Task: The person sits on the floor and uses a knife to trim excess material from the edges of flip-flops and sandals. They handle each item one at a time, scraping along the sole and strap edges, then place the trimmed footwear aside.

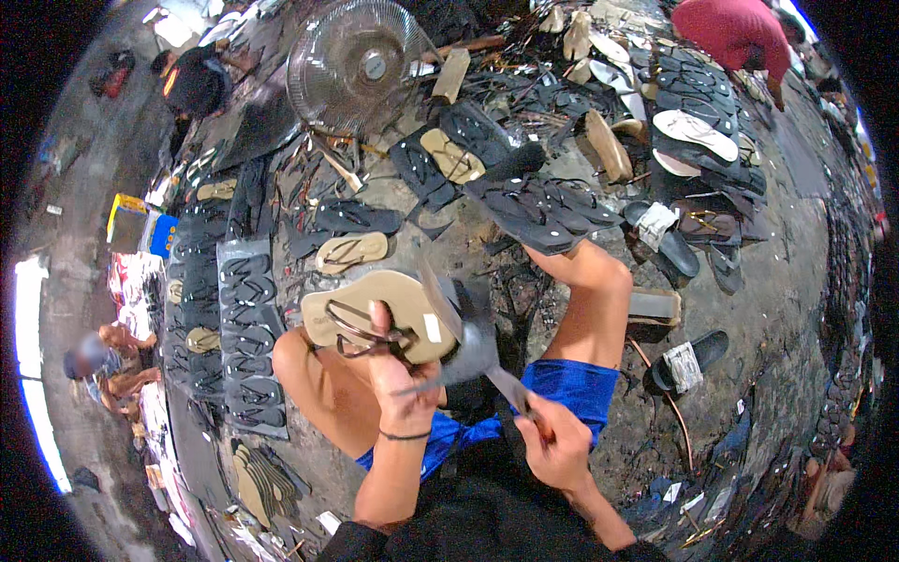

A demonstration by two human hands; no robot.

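My left hand [398,375] grips a tan flip-flop [398,298] with dark straps and a small white label on its footbed. The thumb lies over the straps. In my right hand [557,442] is a knife [508,386], fingers wrapped round its handle. Its blade points up and left to the flip-flop's edge. A grey, blurred sheet piece [473,351] hangs at that edge beside the blade; I cannot tell whether it is still joined to the sole. A tan flip-flop [351,251] lies on the ground just beyond.
Ahead stands a fan [361,66]. Black sandals [552,211] lie near my right knee; more fill long rows [251,337] at left. Wrapped slides [693,361] and a wooden block [653,307] sit at right. Scraps litter the ground. Other people are at the edges, one in red [735,33].
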